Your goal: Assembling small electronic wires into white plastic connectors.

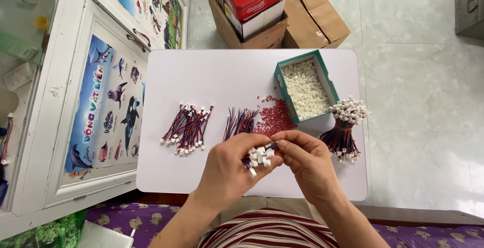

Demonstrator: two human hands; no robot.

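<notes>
Over the white table (201, 71), both hands' grip pinch a wire bundle w/ white connectors (259, 156): left hand (233, 165), right hand (307, 160)

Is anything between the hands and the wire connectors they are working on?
Nothing visible. The left hand already grips a small bunch of white connectors, and the right hand pinches a wire end right at them. The other wire bundles lie farther back on the white table.
</notes>
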